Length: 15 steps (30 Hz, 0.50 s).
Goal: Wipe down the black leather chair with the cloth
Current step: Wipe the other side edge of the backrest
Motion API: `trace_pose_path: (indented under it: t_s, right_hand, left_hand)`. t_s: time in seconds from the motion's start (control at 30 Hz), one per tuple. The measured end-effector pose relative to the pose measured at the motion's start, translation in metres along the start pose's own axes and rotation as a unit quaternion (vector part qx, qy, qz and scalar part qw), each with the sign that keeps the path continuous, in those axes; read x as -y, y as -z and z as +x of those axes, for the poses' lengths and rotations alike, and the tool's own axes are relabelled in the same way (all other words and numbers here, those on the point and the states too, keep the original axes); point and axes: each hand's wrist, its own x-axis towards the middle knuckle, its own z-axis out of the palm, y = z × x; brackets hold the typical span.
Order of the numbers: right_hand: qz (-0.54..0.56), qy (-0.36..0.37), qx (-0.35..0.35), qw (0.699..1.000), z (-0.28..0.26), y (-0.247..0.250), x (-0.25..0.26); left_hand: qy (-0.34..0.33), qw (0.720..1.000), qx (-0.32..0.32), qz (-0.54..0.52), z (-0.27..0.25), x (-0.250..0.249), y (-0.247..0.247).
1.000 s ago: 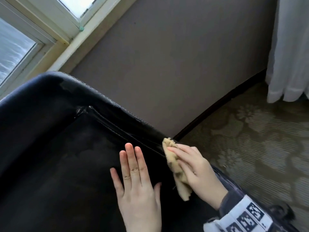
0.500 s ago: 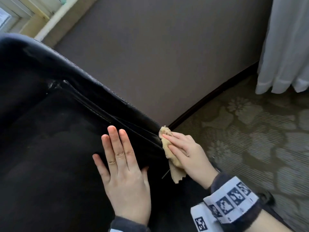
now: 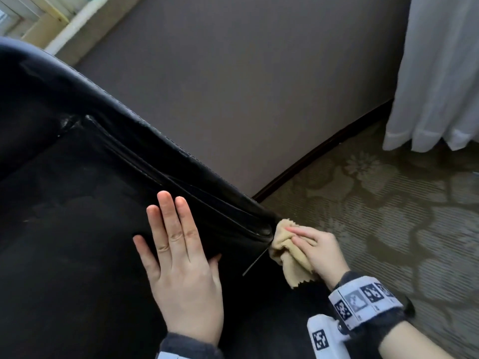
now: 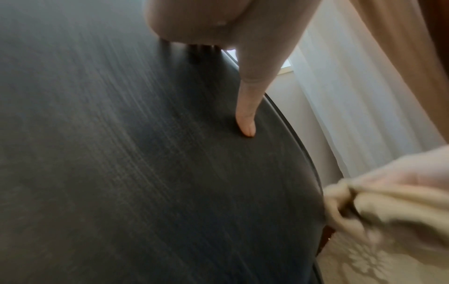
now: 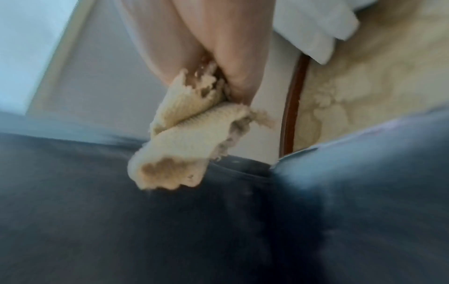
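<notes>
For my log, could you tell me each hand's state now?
Left hand: open, flat on the chair.
Right hand: gripping the cloth.

Likely hotel or home room: patterned carpet (image 3: pixel 388 208), white curtain (image 3: pixel 440 73), window frame (image 3: pixel 51 24), dark baseboard (image 3: pixel 324 154).

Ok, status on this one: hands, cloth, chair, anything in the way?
Left hand flat on black chair seat. Right hand grips tan cloth at armrest's front end. Nothing in the way.

One chair (image 3: pixel 77 229), one cloth (image 3: pixel 290 257), two hands (image 3: pixel 181 268).
</notes>
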Motion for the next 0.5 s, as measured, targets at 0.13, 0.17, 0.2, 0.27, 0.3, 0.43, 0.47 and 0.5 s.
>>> trace_pose_path:
  t_s: [0.13, 0.17, 0.2, 0.27, 0.3, 0.43, 0.47, 0.5]
  right_hand:
    - [0.173, 0.107, 0.038, 0.978, -0.023, -0.01, 0.062]
    - [0.109, 0.147, 0.053, 0.982, -0.027, -0.018, 0.07]
    - [0.028, 0.179, 0.058, 0.982, -0.03, -0.027, 0.075]
    - [-0.07, 0.214, 0.053, 0.973, -0.032, -0.036, 0.071]
    - [-0.074, 0.218, 0.055, 0.971, -0.033, -0.036, 0.068]
    - [-0.04, 0.199, 0.095, 0.975, -0.027, -0.03, 0.047]
    - [-0.049, 0.19, 0.106, 0.975, -0.024, -0.028, 0.042]
    - [-0.058, 0.175, 0.111, 0.977, -0.022, -0.026, 0.037]
  left_hand:
    - [0.005, 1.0, -0.003, 0.0, -0.002, -0.001, 0.0]
    - [0.006, 1.0, -0.002, 0.0, -0.002, -0.001, 0.0]
    - [0.004, 1.0, -0.002, 0.001, -0.002, -0.001, 0.0]
    - [-0.001, 1.0, 0.001, 0.0, -0.001, 0.001, 0.0]
    - [-0.003, 1.0, 0.003, -0.001, -0.001, 0.001, -0.001]
    - [0.001, 1.0, -0.002, -0.008, -0.001, -0.001, -0.001]
    - [0.001, 1.0, 0.0, -0.011, -0.002, -0.003, -0.001]
    - [0.003, 1.0, 0.003, -0.014, -0.002, -0.004, -0.001]
